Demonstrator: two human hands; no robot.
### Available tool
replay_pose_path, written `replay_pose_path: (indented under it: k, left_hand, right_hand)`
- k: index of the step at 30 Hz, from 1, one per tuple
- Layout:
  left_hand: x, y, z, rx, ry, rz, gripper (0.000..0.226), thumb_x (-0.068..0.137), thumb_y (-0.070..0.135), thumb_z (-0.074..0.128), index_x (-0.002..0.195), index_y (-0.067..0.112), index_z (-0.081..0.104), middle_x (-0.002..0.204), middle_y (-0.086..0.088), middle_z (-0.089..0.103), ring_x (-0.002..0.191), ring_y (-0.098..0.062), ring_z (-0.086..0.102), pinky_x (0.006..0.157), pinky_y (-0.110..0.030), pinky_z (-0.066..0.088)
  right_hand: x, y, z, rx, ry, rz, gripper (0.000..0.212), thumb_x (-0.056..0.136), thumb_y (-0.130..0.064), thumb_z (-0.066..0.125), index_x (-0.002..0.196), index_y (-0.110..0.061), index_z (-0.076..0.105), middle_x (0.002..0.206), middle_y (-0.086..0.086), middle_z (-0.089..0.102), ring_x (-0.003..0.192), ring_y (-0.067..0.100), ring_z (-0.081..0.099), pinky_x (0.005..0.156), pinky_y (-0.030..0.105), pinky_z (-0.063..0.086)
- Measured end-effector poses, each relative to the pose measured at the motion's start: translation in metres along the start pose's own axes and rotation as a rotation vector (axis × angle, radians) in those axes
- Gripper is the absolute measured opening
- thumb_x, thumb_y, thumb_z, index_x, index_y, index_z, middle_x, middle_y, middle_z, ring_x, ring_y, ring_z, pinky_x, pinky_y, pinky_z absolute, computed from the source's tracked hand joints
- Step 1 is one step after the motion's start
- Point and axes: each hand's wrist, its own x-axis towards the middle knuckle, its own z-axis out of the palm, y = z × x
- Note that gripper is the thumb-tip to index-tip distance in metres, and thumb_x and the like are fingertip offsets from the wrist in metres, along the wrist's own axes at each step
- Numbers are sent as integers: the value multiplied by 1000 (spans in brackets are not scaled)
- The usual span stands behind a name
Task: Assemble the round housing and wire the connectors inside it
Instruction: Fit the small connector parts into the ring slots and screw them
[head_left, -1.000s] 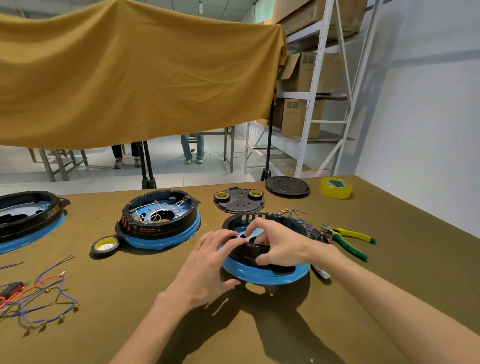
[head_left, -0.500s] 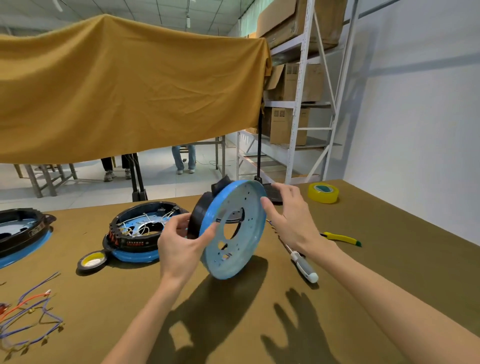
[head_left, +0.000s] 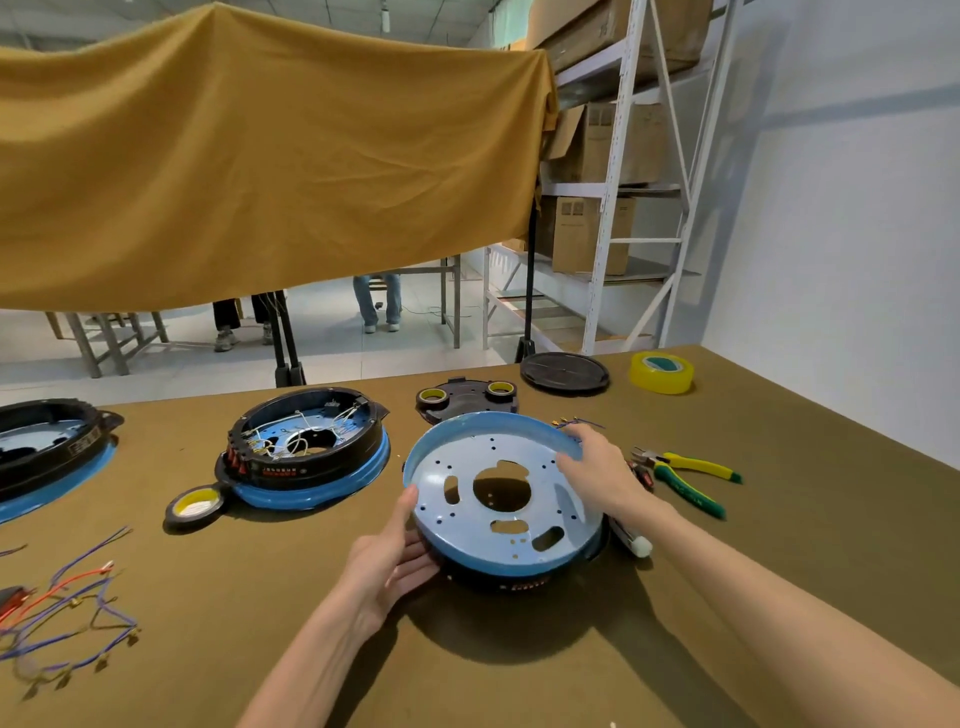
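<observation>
The round housing (head_left: 498, 499) lies upside down on the brown table, its blue perforated base plate facing up and its black ring underneath. My left hand (head_left: 392, 556) grips its near left edge, thumb up along the blue rim. My right hand (head_left: 597, 470) holds the far right rim, fingers over the edge. A second housing (head_left: 306, 447) with white wires inside stands upright to the left. A black cover plate (head_left: 467, 400) carrying two small tape rolls lies behind.
Yellow-handled pliers (head_left: 685, 473) and a white-handled screwdriver (head_left: 631, 538) lie right of the housing. A black disc (head_left: 564, 373) and yellow tape roll (head_left: 661, 372) sit at the back. A tape roll (head_left: 195, 506), loose wires (head_left: 67, 608) and a third housing (head_left: 47, 457) are at left.
The housing was lifted off the table, tipped on edge, and now lies flipped over with its blue base up. Both hands stayed on its rim.
</observation>
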Motion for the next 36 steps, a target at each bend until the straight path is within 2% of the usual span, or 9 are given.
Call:
replay_pose_path:
  k: [2, 6, 12, 17, 19, 24, 29, 32, 36]
  left_hand:
    - [3, 2, 3, -9, 20, -6, 94, 67, 59, 79, 130, -6, 54, 118, -22, 67, 92, -30, 70, 67, -37, 63]
    - [9, 4, 3, -33, 42, -6, 95, 70, 55, 81, 133, -9, 51, 120, -23, 64, 87, -29, 70, 68, -38, 61]
    - [16, -2, 1, -17, 38, 53, 95, 78, 57, 76, 139, -10, 48, 127, -25, 64, 89, -27, 69, 86, -41, 59]
    - [14, -3, 2, -17, 51, 72, 96, 78, 57, 75, 140, -10, 46, 129, -26, 63, 88, -27, 69, 83, -39, 58]
    - [13, -3, 2, -15, 55, 72, 96, 77, 57, 75, 140, -10, 46, 129, -27, 62, 87, -27, 69, 82, -39, 58]
    - [11, -3, 3, -6, 62, 85, 97, 77, 58, 73, 142, -9, 46, 133, -27, 61, 87, -26, 68, 84, -40, 57]
    - [9, -1, 5, 5, 49, 80, 95, 81, 56, 73, 144, -9, 44, 137, -28, 58, 99, -33, 66, 91, -43, 56]
    - [8, 0, 6, 8, 47, 68, 93, 83, 54, 73, 144, -9, 44, 137, -29, 59, 103, -35, 66, 91, -43, 56]
    - [7, 2, 6, 5, 47, 43, 92, 83, 53, 73, 143, -10, 44, 137, -30, 58, 115, -39, 65, 89, -43, 56]
  right_hand:
    - [8, 6, -3, 88, 75, 53, 33, 106, -26, 47, 134, -12, 56, 127, 7, 64, 84, 9, 57, 68, 31, 44]
    - [11, 41, -18, -53, 226, 119, 30, 104, -17, 42, 109, -8, 70, 113, 14, 72, 99, 31, 62, 80, 37, 48]
    - [-8, 73, -24, -269, -58, 222, 20, 97, -11, 56, 115, -14, 63, 111, 9, 69, 91, 24, 65, 74, 36, 56]
    - [-12, 71, -23, -134, -31, 232, 15, 97, -16, 62, 111, -12, 59, 88, 9, 72, 62, 21, 69, 51, 32, 57]
    - [-11, 73, -25, -117, 18, 242, 10, 97, -13, 58, 106, -10, 60, 73, 9, 72, 51, 21, 68, 53, 37, 61]
    - [-14, 72, -27, -261, -67, 325, 25, 93, -35, 71, 96, -10, 68, 71, 7, 74, 62, 24, 72, 63, 40, 64]
    - [-13, 64, -19, -351, -93, 287, 13, 96, -22, 64, 93, -9, 67, 90, 9, 73, 86, 27, 71, 79, 41, 61]
    - [-15, 50, -19, -349, -64, 209, 23, 103, -22, 53, 85, -11, 61, 92, 10, 74, 87, 29, 71, 76, 40, 59]
    - [-19, 20, -21, -295, 153, 79, 16, 106, -26, 49, 100, -14, 57, 91, 5, 70, 82, 25, 65, 66, 36, 50]
